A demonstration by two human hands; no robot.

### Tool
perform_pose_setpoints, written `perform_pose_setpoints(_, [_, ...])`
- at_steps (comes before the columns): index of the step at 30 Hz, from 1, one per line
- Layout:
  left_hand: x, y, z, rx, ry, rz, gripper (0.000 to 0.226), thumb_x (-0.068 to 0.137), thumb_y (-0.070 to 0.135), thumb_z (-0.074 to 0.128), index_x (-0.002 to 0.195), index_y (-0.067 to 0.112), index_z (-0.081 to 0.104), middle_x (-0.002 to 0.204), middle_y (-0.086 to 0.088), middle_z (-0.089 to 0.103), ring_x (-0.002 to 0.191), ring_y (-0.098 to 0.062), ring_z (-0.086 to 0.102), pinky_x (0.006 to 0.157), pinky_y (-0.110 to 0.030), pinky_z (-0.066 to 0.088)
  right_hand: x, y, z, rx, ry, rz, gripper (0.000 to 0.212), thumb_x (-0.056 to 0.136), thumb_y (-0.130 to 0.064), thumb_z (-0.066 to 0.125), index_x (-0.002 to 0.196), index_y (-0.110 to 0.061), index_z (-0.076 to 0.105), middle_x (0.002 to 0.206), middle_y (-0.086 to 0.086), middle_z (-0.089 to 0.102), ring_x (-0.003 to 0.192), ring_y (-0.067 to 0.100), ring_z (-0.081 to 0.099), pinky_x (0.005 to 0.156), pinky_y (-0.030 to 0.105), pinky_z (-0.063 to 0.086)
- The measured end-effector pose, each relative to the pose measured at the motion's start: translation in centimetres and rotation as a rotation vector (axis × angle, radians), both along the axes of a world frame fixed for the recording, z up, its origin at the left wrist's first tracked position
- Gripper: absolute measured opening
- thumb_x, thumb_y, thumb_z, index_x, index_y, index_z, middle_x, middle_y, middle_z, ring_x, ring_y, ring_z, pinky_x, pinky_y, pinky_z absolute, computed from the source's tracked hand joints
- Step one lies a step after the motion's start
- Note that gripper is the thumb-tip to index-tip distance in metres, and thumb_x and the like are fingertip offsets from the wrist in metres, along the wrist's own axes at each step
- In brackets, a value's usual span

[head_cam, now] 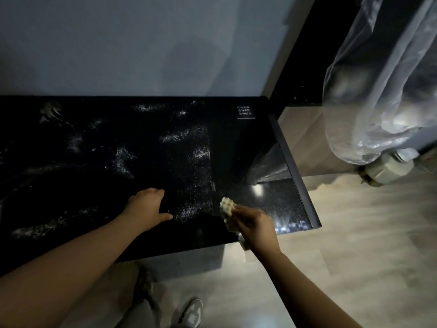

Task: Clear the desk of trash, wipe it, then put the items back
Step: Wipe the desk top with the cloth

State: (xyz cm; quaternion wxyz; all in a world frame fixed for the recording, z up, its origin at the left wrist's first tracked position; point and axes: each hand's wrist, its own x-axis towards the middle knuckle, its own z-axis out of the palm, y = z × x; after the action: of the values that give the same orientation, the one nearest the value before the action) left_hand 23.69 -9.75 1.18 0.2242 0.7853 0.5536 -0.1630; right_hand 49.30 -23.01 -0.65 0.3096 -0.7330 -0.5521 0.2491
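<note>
2 hands are used: the left hand (147, 205) is laid open on the counter (71, 162), presumably as a brace; a cloth (227, 207) is gripped in the right hand (254, 229) for wiping.

Left hand (149, 204) rests open on the dark, smeared worktop (94, 150); right hand (254, 224) holds a crumpled cloth (227, 207) at its near edge.
</note>
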Motion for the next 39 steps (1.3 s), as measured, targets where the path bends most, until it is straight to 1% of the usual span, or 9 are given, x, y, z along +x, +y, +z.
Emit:
perform_pose_setpoints(2, [-0.5,1.1,1.0,0.001,-0.014,0.003,0.076,0.084,0.054,0.063,0.143,0.016,0.036,0.142,-0.005,0.042,0.129,-0.023,0.043,0.104,-0.038,0.042,-0.5,2.1,0.9,0.034,0.001,0.005,0.021,0.081,-0.006,0.072,0.101,-0.012,0.076,0.103,-0.009,0.068,0.092,-0.005,0.06,0.083,0.005,0.045])
perform_pose_setpoints(4, [-1.3,2.5,1.9,0.0,-0.029,0.008,0.075,0.085,0.054,0.062,0.144,0.016,0.035,0.143,-0.005,0.042,0.129,-0.023,0.043,0.105,-0.037,0.042,-1.0,4.3,1.3,0.045,0.022,-0.01,0.022,0.082,-0.013,0.072,0.104,-0.016,0.075,0.103,-0.004,0.072,0.094,0.006,0.066,0.087,0.028,0.055])
perform_pose_setpoints(6, [-2.1,4.1,2.7,-0.005,-0.043,0.012,0.077,0.085,0.055,0.061,0.146,0.016,0.033,0.145,-0.005,0.04,0.13,-0.022,0.042,0.106,-0.036,0.041,-1.6,6.6,1.9,0.051,0.025,-0.027,0.022,0.082,-0.015,0.072,0.104,-0.019,0.075,0.1,-0.001,0.073,0.092,0.011,0.068,0.085,0.034,0.056])
perform_pose_setpoints(11, [-4.0,8.7,4.8,0.022,-0.069,-0.002,0.074,0.087,0.054,0.06,0.145,0.015,0.035,0.146,-0.006,0.04,0.131,-0.022,0.042,0.106,-0.035,0.04,-3.7,12.3,3.8,0.096,-0.014,-0.056,0.022,0.083,-0.018,0.071,0.104,-0.023,0.074,0.098,-0.005,0.073,0.09,0.006,0.066,0.082,0.025,0.055])
perform_pose_setpoints(20, [-7.4,17.0,5.9,0.031,-0.116,-0.056,0.074,0.084,0.054,0.062,0.143,0.016,0.038,0.142,-0.005,0.043,0.127,-0.023,0.046,0.103,-0.035,0.043,-7.5,21.1,5.5,0.121,-0.035,-0.096,0.024,0.086,-0.018,0.067,0.109,-0.017,0.071,0.102,-0.002,0.072,0.089,0.006,0.066,0.081,0.024,0.055])
perform_pose_setpoints(26, [-6.3,21.0,4.1,-0.017,-0.081,-0.069,0.072,0.085,0.054,0.061,0.142,0.016,0.038,0.142,-0.005,0.042,0.127,-0.022,0.045,0.104,-0.035,0.042,-5.7,27.0,5.4,0.146,-0.17,-0.066,0.029,0.084,-0.015,0.069,0.113,-0.013,0.069,0.104,0.003,0.068,0.092,0.017,0.064,0.079,0.03,0.051])
perform_pose_setpoints(31, [-3.9,23.3,1.6,-0.068,-0.091,-0.039,0.075,0.086,0.053,0.061,0.145,0.016,0.034,0.149,-0.005,0.034,0.134,-0.024,0.037,0.109,-0.035,0.037,-2.0,32.4,3.8,0.107,-0.156,-0.07,0.027,0.084,-0.014,0.068,0.11,-0.012,0.069,0.105,0.006,0.069,0.093,0.019,0.064,0.082,0.035,0.053])
perform_pose_setpoints(35, [-1.9,25.2,-0.8,-0.066,-0.066,-0.012,0.09,0.082,0.057,0.064,0.151,0.019,0.021,0.159,-0.007,0.016,0.145,-0.028,0.017,0.117,-0.039,0.025,0.2,36.4,2.2,0.08,-0.173,-0.045,0.026,0.084,-0.013,0.068,0.111,-0.012,0.07,0.108,0.006,0.069,0.095,0.02,0.064,0.082,0.03,0.051])
perform_pose_setpoints(39, [-0.7,27.6,-3.0,-0.092,-0.024,0.002,0.108,0.075,0.063,0.067,0.154,0.022,0.005,0.161,-0.006,-0.004,0.147,-0.032,-0.002,0.119,-0.046,0.017,1.8,40.7,0.3,0.058,-0.191,-0.015,0.029,0.084,-0.011,0.066,0.112,-0.013,0.069,0.109,0.006,0.068,0.098,0.023,0.064,0.085,0.037,0.053])
